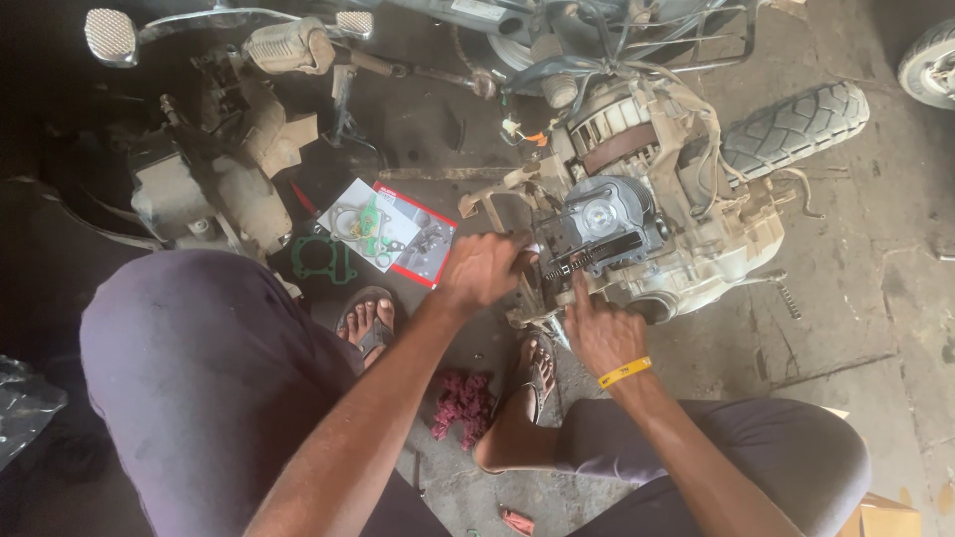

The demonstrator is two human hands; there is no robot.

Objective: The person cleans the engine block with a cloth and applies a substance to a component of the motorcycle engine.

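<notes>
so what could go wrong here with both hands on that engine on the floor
1. The open cylinder faces up over a gritty concrete floor; dirt could fall into the bore.
2. The right hand has a finger against the cam chain while the left hand works beside it; a slip might pinch it.
3. The gasket card and a loose green gasket lie by the sandalled foot and could be stepped on.

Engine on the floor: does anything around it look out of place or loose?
Yes. A green gasket lies bare on the dirty floor beside the opened gasket pack, not in it. A red rag sits crumpled between the feet. The left hand and right hand are on the engine.
</notes>
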